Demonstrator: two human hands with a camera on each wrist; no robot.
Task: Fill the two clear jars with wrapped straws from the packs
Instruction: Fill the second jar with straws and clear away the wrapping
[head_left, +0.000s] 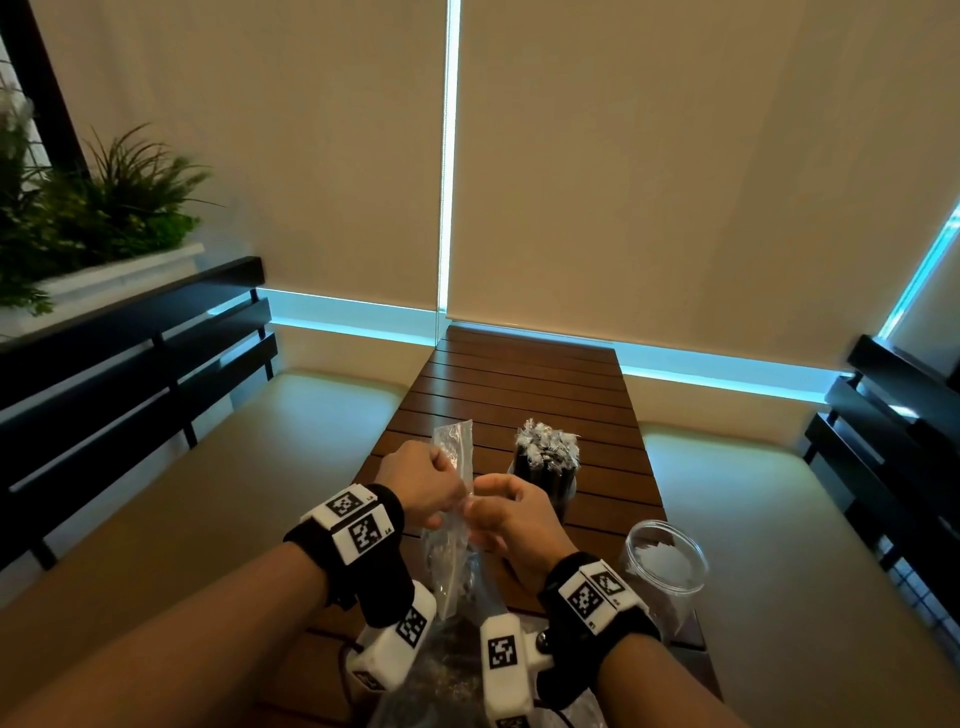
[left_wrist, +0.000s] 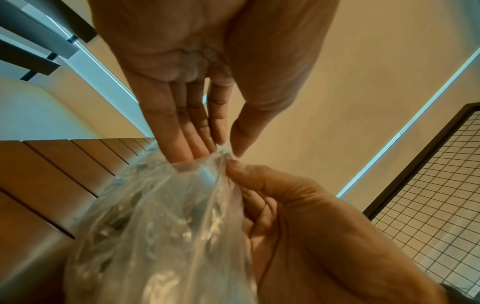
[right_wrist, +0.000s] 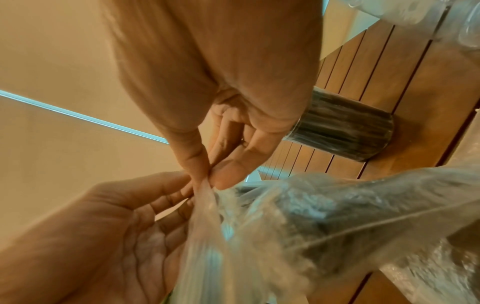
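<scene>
A clear plastic straw pack stands upright over the near end of the wooden slatted table. My left hand pinches its top edge between thumb and forefinger. My right hand pinches the same edge right beside it, thumb against forefinger. The pack holds dark wrapped straws. Behind my hands a clear jar is packed with dark straws with white wrapper tips. An empty clear jar stands to the right of my right wrist.
More crumpled clear plastic lies at the table's near edge under my wrists. Cushioned benches with black slatted backs flank the table. Roller blinds close the far side; a planter sits at the left.
</scene>
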